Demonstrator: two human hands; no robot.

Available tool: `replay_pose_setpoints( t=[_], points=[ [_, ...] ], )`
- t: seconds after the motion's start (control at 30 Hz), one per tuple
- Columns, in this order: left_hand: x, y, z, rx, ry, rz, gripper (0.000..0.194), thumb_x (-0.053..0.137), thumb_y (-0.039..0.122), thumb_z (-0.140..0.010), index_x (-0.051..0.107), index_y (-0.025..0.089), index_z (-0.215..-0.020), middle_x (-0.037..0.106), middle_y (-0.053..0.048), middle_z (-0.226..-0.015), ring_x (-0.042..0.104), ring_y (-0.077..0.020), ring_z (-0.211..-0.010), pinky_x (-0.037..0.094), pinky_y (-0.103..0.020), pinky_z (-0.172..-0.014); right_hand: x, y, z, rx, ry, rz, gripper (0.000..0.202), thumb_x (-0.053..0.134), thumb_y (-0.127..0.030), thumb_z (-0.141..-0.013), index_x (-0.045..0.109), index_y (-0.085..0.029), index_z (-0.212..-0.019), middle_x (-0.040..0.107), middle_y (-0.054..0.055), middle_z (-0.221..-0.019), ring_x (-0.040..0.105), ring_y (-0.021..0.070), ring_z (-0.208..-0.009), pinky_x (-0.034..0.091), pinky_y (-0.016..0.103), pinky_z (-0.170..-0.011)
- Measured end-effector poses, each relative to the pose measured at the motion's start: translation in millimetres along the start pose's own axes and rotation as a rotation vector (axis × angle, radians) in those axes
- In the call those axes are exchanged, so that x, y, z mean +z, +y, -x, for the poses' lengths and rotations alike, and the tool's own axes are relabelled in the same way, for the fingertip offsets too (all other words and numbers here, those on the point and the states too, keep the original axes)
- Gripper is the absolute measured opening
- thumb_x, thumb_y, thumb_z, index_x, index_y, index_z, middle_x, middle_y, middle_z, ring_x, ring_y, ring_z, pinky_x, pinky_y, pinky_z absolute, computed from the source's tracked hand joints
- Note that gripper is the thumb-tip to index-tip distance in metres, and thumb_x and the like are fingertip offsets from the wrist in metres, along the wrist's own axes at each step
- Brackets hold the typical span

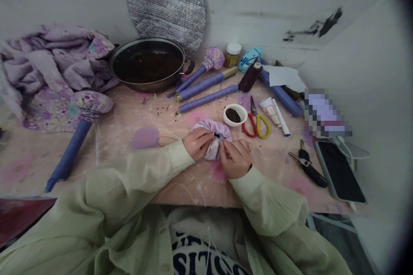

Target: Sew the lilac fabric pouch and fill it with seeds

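Observation:
A lilac floral cloth pouch [211, 126], gathered round a dark opening at its middle, lies on the table before me. My left hand [197, 142] pinches the gathered cloth from the left side. On the other side my right hand [236, 157] has its fingertips pressed together at the edge of the opening; any needle or thread between them is too small to make out. Just beyond the pouch stands a small white bowl [235, 115] of dark granules. Red-and-yellow-handled scissors [254, 122] lie beside the bowl, to the right.
A black pan [146, 84] with dark granules stands at the back, left of blue-wrapped sticks [208, 99] and a dark thread spool [250, 78]. Floral fabric [48, 64] and a cloth-headed stick [72, 148] occupy the left. Keys [308, 165] and a phone [340, 172] lie right.

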State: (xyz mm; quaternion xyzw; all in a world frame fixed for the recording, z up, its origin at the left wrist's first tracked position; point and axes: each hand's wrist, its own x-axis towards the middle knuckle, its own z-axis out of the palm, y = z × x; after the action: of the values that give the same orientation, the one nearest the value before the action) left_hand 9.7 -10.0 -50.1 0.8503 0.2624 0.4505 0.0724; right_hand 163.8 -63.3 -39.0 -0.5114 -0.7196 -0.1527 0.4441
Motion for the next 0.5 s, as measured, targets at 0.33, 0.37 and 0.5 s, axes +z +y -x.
replay_pose_setpoints(
  t=[0.33,0.37,0.5],
  points=[
    [2.1,3.2,-1.2,-0.023,0.030,0.023,0.010,0.052,0.009,-0.083,0.061,0.012,-0.085,0.064,-0.008,-0.078,0.059,-0.0142,-0.073,0.053,-0.027,-0.068,1.8,0.3,1.2,0.020,-0.016,-0.020,0.012,0.059,-0.013,-0.082,0.063,-0.016,-0.071,0.055,0.001,-0.052,0.045,0.0133,-0.057,0.032,0.030,-0.061],
    [2.5,3.4,-1.0,-0.029,0.033,0.031,0.010,0.052,0.009,-0.083,0.061,0.012,-0.084,0.064,-0.008,-0.078,0.059,-0.0141,-0.073,0.053,-0.027,-0.068,1.9,0.2,1.4,0.022,-0.018,-0.019,0.012,0.059,-0.014,-0.082,0.063,-0.016,-0.071,0.055,0.001,-0.052,0.045,0.0133,-0.057,0.032,0.030,-0.061],
    [4.1,4.5,-1.1,-0.040,0.050,0.040,0.010,0.052,0.009,-0.083,0.061,0.013,-0.084,0.064,-0.007,-0.079,0.059,-0.0136,-0.073,0.053,-0.027,-0.068,1.9,-0.6,1.3,0.028,-0.026,-0.021,0.013,0.058,-0.014,-0.083,0.063,-0.017,-0.071,0.053,0.000,-0.051,0.044,0.0132,-0.056,0.032,0.030,-0.062]
  ],
)
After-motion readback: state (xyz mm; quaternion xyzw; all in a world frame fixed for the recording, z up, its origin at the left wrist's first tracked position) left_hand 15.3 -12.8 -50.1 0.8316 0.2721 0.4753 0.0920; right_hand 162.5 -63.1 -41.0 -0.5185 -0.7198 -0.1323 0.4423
